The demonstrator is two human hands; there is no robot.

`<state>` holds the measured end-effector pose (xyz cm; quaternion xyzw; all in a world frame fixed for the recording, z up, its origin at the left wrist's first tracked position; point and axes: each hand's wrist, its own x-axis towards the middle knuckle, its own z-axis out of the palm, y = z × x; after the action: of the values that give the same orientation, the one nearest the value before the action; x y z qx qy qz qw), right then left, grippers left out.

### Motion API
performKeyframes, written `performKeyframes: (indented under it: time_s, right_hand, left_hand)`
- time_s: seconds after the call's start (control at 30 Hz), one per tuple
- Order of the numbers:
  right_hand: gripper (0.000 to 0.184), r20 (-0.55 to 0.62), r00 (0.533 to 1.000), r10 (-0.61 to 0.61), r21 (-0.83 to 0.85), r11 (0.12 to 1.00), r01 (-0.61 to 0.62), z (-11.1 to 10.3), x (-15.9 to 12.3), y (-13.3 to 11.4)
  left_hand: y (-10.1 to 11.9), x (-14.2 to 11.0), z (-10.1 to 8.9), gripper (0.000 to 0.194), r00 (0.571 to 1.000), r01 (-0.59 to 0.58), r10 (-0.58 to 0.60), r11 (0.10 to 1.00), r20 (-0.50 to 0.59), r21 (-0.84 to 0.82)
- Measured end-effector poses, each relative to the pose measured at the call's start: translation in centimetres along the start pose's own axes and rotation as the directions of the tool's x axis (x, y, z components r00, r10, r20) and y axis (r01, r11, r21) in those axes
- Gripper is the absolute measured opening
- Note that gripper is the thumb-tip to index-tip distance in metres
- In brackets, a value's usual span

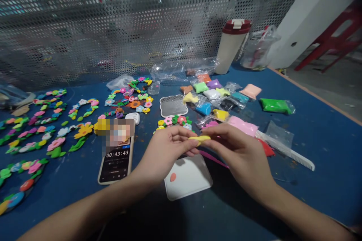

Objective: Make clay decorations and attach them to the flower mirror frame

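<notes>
My left hand [166,148] and my right hand [239,154] meet above the blue table, both pinching one small strip of yellow clay [199,139] between fingertips. Below them lies a white board [188,179] with a small orange clay bit [172,177] on it. A pink stick [213,159] pokes out under my right hand. Just behind my hands sits a clay flower piece [175,121].
A phone [116,158] showing a timer lies to the left. Finished clay flower garlands [42,128] cover the left side. Bagged clay in several colours [217,99], a green pack [275,105], a white comb [291,152], a tumbler [232,47] and a mesh wall [127,19] stand behind.
</notes>
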<state>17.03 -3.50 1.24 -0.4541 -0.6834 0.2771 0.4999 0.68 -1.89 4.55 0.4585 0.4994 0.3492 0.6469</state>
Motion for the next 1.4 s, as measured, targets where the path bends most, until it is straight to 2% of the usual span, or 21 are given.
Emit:
performKeyframes:
  time_s: [0.1,0.17,0.23,0.3,0.37,0.43,0.47,0.53,0.6,0.67,0.7,0.77,0.83,0.9,0.93,1.0,1.07,1.17,1.27,1.33,1.4]
  right_hand:
    - [0.005,-0.063,0.981,0.186,0.063,0.981,-0.182,-0.7,0.7,0.5]
    - [0.006,-0.185,0.956,0.228,0.037,0.974,-0.225,-1.2,1.2,1.2]
    - [0.007,-0.309,0.934,0.180,-0.029,0.980,-0.198,-1.6,1.6,1.8]
    - [0.007,-0.348,0.935,0.063,-0.126,0.985,-0.114,-1.5,1.6,2.0]
    - [0.012,-0.278,0.961,-0.017,-0.170,0.985,-0.032,-0.9,1.3,1.8]
    - [0.021,-0.142,0.990,0.005,-0.113,0.993,-0.021,-0.1,0.8,1.1]
    - [0.022,-0.055,0.997,0.056,-0.061,0.996,-0.059,0.2,0.6,0.8]
    - [0.016,0.096,0.981,0.168,0.016,0.985,-0.170,0.8,0.3,0.1]
    - [0.010,0.173,0.956,0.237,0.048,0.967,-0.249,0.8,0.3,-0.2]
    - [0.012,0.167,0.956,0.243,0.064,0.964,-0.257,0.3,0.5,-0.2]
    - [0.013,0.144,0.959,0.245,0.061,0.965,-0.256,-0.1,0.7,0.0]
    - [0.015,0.048,0.955,0.292,0.034,0.955,-0.293,-0.9,1.1,0.4]
    - [0.016,-0.121,0.943,0.309,-0.011,0.950,-0.313,-1.5,1.4,0.8]
    - [0.012,-0.241,0.949,0.201,-0.060,0.973,-0.222,-1.7,1.4,1.0]
    - [0.014,-0.246,0.962,0.119,-0.087,0.986,-0.144,-1.6,1.3,1.0]
    - [0.035,-0.141,0.990,-0.005,-0.114,0.993,-0.011,-1.0,1.0,1.0]
    - [0.044,-0.003,0.999,-0.039,-0.098,0.994,0.038,-0.3,0.5,1.0]
    - [0.031,0.073,0.995,-0.075,-0.102,0.991,0.082,0.4,-0.1,1.1]
    - [0.027,0.095,0.987,-0.130,-0.149,0.978,0.144,0.4,-0.4,1.2]
    - [0.023,0.135,0.986,-0.094,-0.133,0.985,0.112,0.0,-0.2,1.2]
    - [0.019,0.139,0.989,0.045,-0.091,0.995,-0.032,-0.6,0.4,1.1]
  left_hand:
    - [-0.3,0.4,-0.3,0.005,1.000,0.020,-0.020,0.998,0.001,0.058]
    - [-0.7,0.7,-0.5,0.008,1.000,0.023,-0.023,0.999,-0.006,0.029]
    - [-1.0,0.9,-0.6,0.015,1.000,0.022,-0.021,0.999,0.013,-0.035]
    - [-1.2,0.9,-0.6,0.030,0.999,0.007,-0.003,0.996,0.045,-0.089]
    - [-1.3,0.8,-0.4,0.051,0.996,-0.013,0.023,0.994,0.084,-0.112]
    - [-1.3,0.5,-0.2,0.065,0.993,-0.038,0.047,0.995,0.109,-0.088]
    - [-1.4,0.4,-0.2,0.065,0.991,-0.060,0.066,0.997,0.113,-0.055]
    - [-1.6,0.1,-0.2,0.057,0.987,-0.141,0.135,0.988,0.093,0.066]
    - [-1.8,-0.2,-0.2,0.046,0.972,-0.235,0.226,0.942,0.064,0.238]
    - [-1.8,-0.3,-0.3,0.035,0.960,-0.276,0.272,0.898,0.061,0.343]
    - [-1.8,-0.4,-0.3,0.031,0.963,-0.268,0.262,0.903,0.064,0.336]
    - [-1.6,-0.3,-0.4,0.027,0.977,-0.207,0.192,0.952,0.088,0.225]
    - [-1.5,-0.1,-0.5,0.030,0.985,-0.126,0.117,0.990,0.125,0.067]
    - [-1.4,0.1,-0.5,0.040,0.982,-0.080,0.092,0.994,0.163,-0.080]
    - [-1.5,0.2,-0.4,0.047,0.977,-0.070,0.097,0.987,0.188,-0.147]
    - [-1.6,0.2,-0.3,0.063,0.960,-0.053,0.115,0.970,0.255,-0.237]
    - [-1.8,0.2,-0.2,0.073,0.943,-0.050,0.115,0.977,0.312,-0.208]
    - [-1.9,0.0,-0.3,0.066,0.954,-0.135,0.114,0.989,0.277,0.057]
    - [-1.6,-0.2,-0.7,0.060,0.963,-0.235,0.175,0.917,0.205,0.321]
    - [-1.2,-0.2,-1.0,0.064,0.968,-0.227,0.167,0.902,0.188,0.366]
    - [-0.7,-0.2,-1.2,0.066,0.978,-0.148,0.095,0.946,0.188,0.288]
